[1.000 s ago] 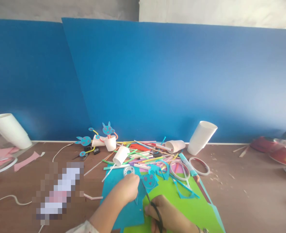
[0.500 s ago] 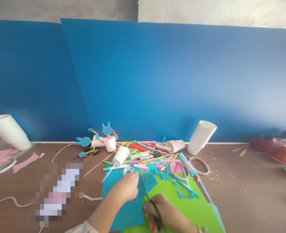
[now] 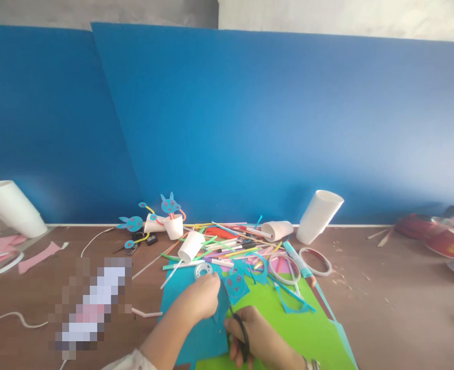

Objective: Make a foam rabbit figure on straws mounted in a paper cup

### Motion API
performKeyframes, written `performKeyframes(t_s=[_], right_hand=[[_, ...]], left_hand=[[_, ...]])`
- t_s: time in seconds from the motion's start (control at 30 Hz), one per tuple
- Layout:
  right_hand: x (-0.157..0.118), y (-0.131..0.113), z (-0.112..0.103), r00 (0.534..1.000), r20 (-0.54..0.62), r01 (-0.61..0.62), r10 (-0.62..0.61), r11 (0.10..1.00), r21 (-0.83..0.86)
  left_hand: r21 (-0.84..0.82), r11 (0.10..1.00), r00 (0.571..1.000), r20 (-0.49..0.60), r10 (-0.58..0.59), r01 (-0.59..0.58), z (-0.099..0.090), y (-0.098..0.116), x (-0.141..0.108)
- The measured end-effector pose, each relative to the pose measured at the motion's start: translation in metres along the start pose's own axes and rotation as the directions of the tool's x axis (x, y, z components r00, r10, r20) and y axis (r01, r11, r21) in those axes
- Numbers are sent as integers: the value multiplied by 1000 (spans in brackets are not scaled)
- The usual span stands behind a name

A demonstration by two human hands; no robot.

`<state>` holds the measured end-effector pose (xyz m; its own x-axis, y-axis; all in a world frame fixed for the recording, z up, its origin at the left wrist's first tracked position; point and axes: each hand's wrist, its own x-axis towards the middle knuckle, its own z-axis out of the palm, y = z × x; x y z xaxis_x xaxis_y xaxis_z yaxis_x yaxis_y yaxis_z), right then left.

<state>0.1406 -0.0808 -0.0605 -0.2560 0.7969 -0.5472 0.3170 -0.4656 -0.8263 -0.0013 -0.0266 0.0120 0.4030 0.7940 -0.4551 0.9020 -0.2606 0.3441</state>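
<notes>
Gripping black-handled scissors (image 3: 244,334) in the right hand (image 3: 256,326), just below a blue paper piece (image 3: 236,289) with a drawn face.
From my remote feed I see the right fingers wrapped round the handles, blades pointing up toward the piece, which sits right of the left hand (image 3: 204,295) at the green sheet's (image 3: 314,329) upper left. Left fingers are curled in (can't tell from here whether they pinch the piece's edge), over a blue sheet (image 3: 200,343). I log a tape roll (image 3: 204,270) just beyond the left hand, then a tipped white cup (image 3: 191,246), and a messy straw pile (image 3: 234,253) behind. Farther left, a rabbit-head cutout (image 3: 169,206) stands above another white cup (image 3: 173,228).
</notes>
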Motion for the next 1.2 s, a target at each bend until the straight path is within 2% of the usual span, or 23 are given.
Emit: performKeyframes(t_s=[0.27, 0.5, 0.77, 0.9, 0.97, 1.0, 1.07, 1.1, 1.13, 1.17, 1.2], right_hand=[[4, -7, 8, 1000, -26, 15, -13, 996, 85], [6, -4, 5, 999, -26, 22, -18, 990, 142], [8, -10, 3, 998, -55, -18, 22, 998, 65], [-13, -15, -18, 999, 43, 4, -3, 1000, -27], [-28, -16, -39, 992, 116, -16, 40, 979, -205], [-34, -16, -51, 995, 101, 16, 12, 964, -266], [-38, -14, -71, 999, 43, 0, 14, 951, -309], [-35, -13, -78, 997, -69, 4, -27, 950, -312], [-29, -13, -82, 970, -206, 55, -131, 940, -336], [-22, -12, -83, 919, -310, 113, -243, 917, -383], [-13, -12, -81, 873, -388, 118, -295, 900, -420]], left_hand=[[-13, 1000, 999, -27, 18, -19, 1, -1, 0], [-31, 999, 999, -31, 26, -27, 3, -3, 2], [-46, 999, 999, -24, 24, -25, 3, -4, 3], [-52, 998, 999, -26, 21, -22, 2, -3, 2], [-56, 998, 1000, -22, 11, -12, 1, -2, 1], [-57, 998, 1000, -19, 6, -7, 1, -1, 1], [-56, 998, 1000, -15, 1, -2, 1, -1, 1], [-54, 999, 1000, -16, 3, -4, 1, 0, 1], [-53, 999, 1000, -19, 5, -6, 1, 0, 1], [-52, 999, 1000, -24, 8, -9, 1, 0, 1], [-52, 999, 1000, -30, 11, -12, 2, 0, 0]])
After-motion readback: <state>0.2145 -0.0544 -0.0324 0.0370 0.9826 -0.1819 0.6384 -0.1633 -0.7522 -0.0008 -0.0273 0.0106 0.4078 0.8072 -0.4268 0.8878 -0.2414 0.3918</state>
